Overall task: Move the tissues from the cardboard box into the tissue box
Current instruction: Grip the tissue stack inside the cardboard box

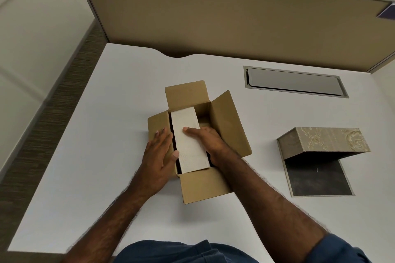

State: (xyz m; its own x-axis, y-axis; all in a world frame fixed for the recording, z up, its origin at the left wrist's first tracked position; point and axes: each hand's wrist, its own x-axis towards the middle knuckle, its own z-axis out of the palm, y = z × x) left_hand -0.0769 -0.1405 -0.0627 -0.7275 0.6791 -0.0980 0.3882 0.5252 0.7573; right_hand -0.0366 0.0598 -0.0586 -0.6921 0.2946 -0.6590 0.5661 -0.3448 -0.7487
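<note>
A brown cardboard box (224, 121) with its four flaps spread open sits mid-table. A white stack of tissues (188, 143) stands in its left half, rising above the rim. My right hand (205, 141) grips the stack from the right, thumb on top and fingers down inside the box. My left hand (159, 156) lies on the left flap with its thumb against the stack's left edge. The tissue box (327, 141), beige with an ornate pattern, lies to the right with its dark hinged base (316, 177) open flat on the table.
The white table (106, 134) has a grey cable hatch (295, 81) at the back right. A tan partition wall (213, 17) closes the far edge. The table's left edge drops to the floor.
</note>
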